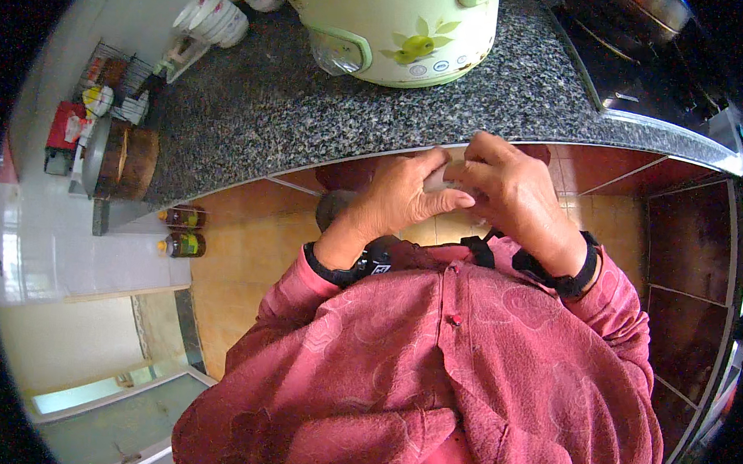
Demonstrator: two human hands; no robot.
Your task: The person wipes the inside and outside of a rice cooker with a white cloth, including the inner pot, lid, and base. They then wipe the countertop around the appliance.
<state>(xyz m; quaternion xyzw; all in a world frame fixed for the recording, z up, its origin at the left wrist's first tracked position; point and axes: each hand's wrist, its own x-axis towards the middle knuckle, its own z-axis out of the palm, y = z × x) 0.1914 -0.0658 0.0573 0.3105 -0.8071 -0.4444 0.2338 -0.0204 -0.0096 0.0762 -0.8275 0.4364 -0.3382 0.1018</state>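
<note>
Between my two hands is a small pale object (436, 180), mostly hidden by the fingers and too blurred to name exactly. My left hand (393, 195) grips it from the left, thumb pointing across toward the other hand. From the right, the bent fingers of my right hand (511, 191) close over the same object. Both hands are in the air just in front of the granite countertop (364, 123), over the floor. Beyond them on the counter stands a light green rice cooker (393, 27) with a fruit print.
A black cooktop (664, 77) with a metal pan (651, 14) is at the right. Stacked white bowls (213, 21), a wire rack (121, 65) and a round wooden block (129, 162) line the left. Two bottles (184, 245) with yellow caps stand on the floor below.
</note>
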